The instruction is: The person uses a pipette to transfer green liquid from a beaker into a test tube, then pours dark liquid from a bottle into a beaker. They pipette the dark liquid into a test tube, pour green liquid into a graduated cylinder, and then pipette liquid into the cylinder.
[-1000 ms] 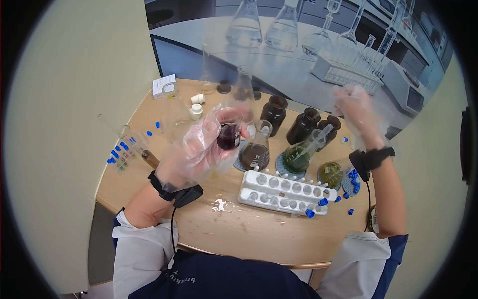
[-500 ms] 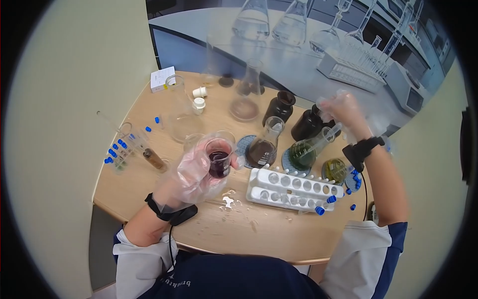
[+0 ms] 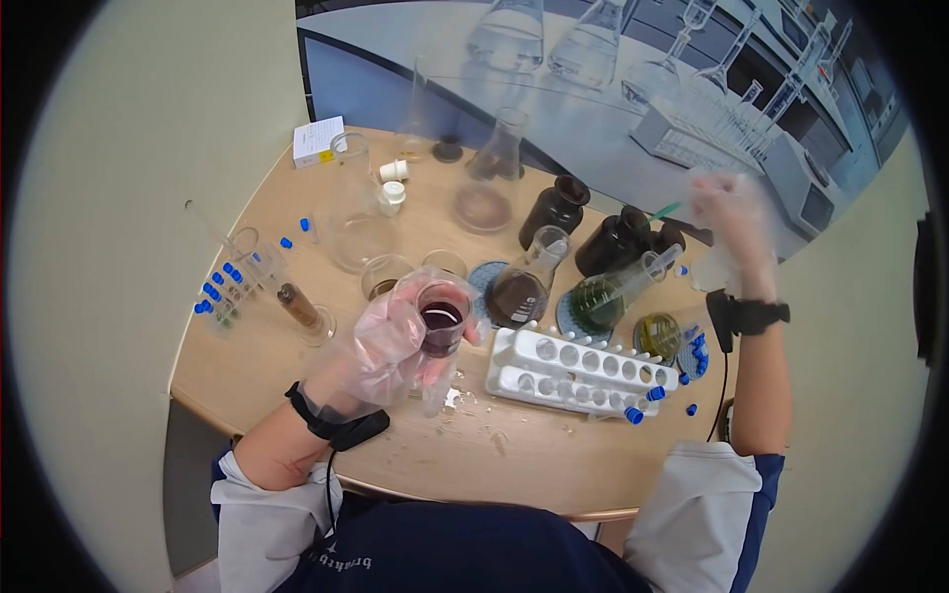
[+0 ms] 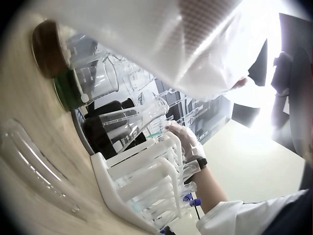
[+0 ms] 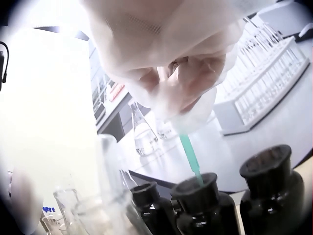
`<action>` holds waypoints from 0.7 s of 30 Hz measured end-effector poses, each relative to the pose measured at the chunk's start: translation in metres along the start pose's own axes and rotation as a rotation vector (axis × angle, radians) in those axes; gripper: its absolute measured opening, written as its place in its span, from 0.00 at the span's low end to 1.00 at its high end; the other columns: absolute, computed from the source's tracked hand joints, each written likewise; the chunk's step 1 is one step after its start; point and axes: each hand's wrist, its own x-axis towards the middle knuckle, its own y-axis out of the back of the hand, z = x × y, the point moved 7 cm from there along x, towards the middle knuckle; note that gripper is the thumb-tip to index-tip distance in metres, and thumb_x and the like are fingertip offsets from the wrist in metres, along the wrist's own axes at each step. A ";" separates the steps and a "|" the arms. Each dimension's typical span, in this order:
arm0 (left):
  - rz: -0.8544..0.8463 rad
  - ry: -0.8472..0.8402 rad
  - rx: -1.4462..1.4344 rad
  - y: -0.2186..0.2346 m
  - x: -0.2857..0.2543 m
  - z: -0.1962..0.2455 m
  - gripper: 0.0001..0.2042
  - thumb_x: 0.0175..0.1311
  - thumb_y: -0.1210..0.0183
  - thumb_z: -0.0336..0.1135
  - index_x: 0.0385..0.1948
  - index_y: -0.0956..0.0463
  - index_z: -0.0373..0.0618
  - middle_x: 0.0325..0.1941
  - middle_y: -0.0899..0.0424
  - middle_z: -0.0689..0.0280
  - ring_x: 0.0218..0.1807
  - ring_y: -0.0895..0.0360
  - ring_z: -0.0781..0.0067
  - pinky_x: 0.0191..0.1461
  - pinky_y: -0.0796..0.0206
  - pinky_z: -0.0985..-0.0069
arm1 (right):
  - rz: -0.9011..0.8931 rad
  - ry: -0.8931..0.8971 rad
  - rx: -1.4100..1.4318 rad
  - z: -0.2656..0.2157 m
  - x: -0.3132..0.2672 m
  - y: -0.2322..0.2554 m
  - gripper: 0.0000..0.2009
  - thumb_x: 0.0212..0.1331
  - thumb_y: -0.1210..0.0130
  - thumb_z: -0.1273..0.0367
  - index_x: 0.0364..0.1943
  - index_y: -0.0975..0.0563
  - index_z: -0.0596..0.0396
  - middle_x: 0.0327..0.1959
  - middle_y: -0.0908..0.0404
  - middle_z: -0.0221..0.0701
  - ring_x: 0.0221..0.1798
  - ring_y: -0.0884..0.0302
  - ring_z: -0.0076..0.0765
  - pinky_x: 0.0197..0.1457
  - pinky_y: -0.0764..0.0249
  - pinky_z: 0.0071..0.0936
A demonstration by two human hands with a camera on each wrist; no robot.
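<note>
My gloved left hand (image 3: pixel 390 331) grips a small glass beaker (image 3: pixel 441 318) of dark red liquid, over the table's near middle. In the right wrist view my gloved right hand (image 5: pixel 183 83) pinches a green stick-like tool (image 5: pixel 190 152), whose lower end is at the mouth of a dark bottle (image 5: pixel 203 208). The head view has the right hand (image 3: pixel 733 222) raised at the back right, somewhat blurred, with the green tool (image 3: pixel 665 211) slanting down to the left. Most of the left hand is out of the left wrist view, where a pale glove (image 4: pixel 181 44) fills the top.
A white tube rack (image 3: pixel 578 368) stands near the front, with flasks of dark (image 3: pixel 516 296) and green liquid (image 3: pixel 593 308) behind it. A tall cylinder (image 3: pixel 364 212), a brown-filled tube (image 3: pixel 299 308) and blue-capped tubes (image 3: pixel 225 287) are at left. Liquid drops (image 3: pixel 499 442) lie on the table.
My left hand has lowered with the beaker toward the near side. The right hand went down to the dark bottles and has moved back up to the right; the green tool now shows below it.
</note>
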 end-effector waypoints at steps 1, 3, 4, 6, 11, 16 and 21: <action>-0.002 0.009 0.002 0.000 0.001 -0.001 0.31 0.55 0.39 0.55 0.54 0.35 0.43 0.43 0.25 0.55 0.21 0.30 0.75 0.27 0.35 0.82 | 0.047 0.065 -0.050 -0.011 -0.003 0.011 0.10 0.53 0.42 0.68 0.32 0.23 0.62 0.25 0.22 0.31 0.25 0.27 0.21 0.30 0.31 0.21; -0.014 0.019 0.004 -0.001 0.001 -0.001 0.32 0.55 0.40 0.56 0.54 0.35 0.42 0.42 0.25 0.55 0.22 0.31 0.76 0.27 0.36 0.82 | 0.106 0.288 -0.263 -0.034 -0.007 0.035 0.11 0.54 0.43 0.67 0.35 0.22 0.62 0.26 0.23 0.29 0.28 0.29 0.21 0.32 0.33 0.20; -0.024 0.017 0.004 -0.001 0.001 -0.001 0.32 0.56 0.40 0.57 0.54 0.35 0.42 0.42 0.25 0.56 0.22 0.31 0.77 0.28 0.37 0.83 | 0.167 0.290 -0.122 -0.050 -0.018 0.043 0.10 0.56 0.44 0.68 0.36 0.22 0.62 0.26 0.24 0.29 0.28 0.30 0.22 0.33 0.34 0.20; -0.017 0.020 0.001 -0.002 0.001 -0.003 0.32 0.56 0.41 0.58 0.52 0.35 0.40 0.41 0.25 0.55 0.22 0.32 0.77 0.26 0.37 0.84 | 0.310 0.270 0.045 -0.072 -0.039 0.058 0.10 0.58 0.46 0.69 0.36 0.22 0.63 0.26 0.25 0.29 0.28 0.31 0.23 0.33 0.35 0.20; -0.061 0.083 0.013 0.003 0.004 -0.010 0.33 0.57 0.43 0.58 0.54 0.35 0.37 0.41 0.25 0.58 0.25 0.33 0.79 0.28 0.38 0.84 | 0.483 0.568 0.182 -0.132 -0.100 0.061 0.09 0.56 0.47 0.71 0.35 0.23 0.66 0.27 0.25 0.32 0.26 0.31 0.23 0.30 0.36 0.19; -0.064 0.095 0.004 0.000 0.003 -0.009 0.32 0.57 0.42 0.57 0.53 0.34 0.37 0.41 0.25 0.59 0.28 0.33 0.80 0.27 0.39 0.85 | 0.050 0.560 0.436 -0.152 -0.125 0.004 0.10 0.55 0.47 0.69 0.34 0.24 0.65 0.26 0.25 0.32 0.24 0.32 0.24 0.28 0.37 0.19; -0.001 0.086 0.055 -0.004 0.002 -0.011 0.33 0.55 0.41 0.59 0.48 0.34 0.35 0.38 0.25 0.57 0.21 0.32 0.79 0.24 0.38 0.85 | -0.344 0.437 0.535 -0.156 -0.126 -0.042 0.11 0.55 0.46 0.67 0.33 0.25 0.64 0.25 0.26 0.33 0.22 0.32 0.24 0.25 0.37 0.19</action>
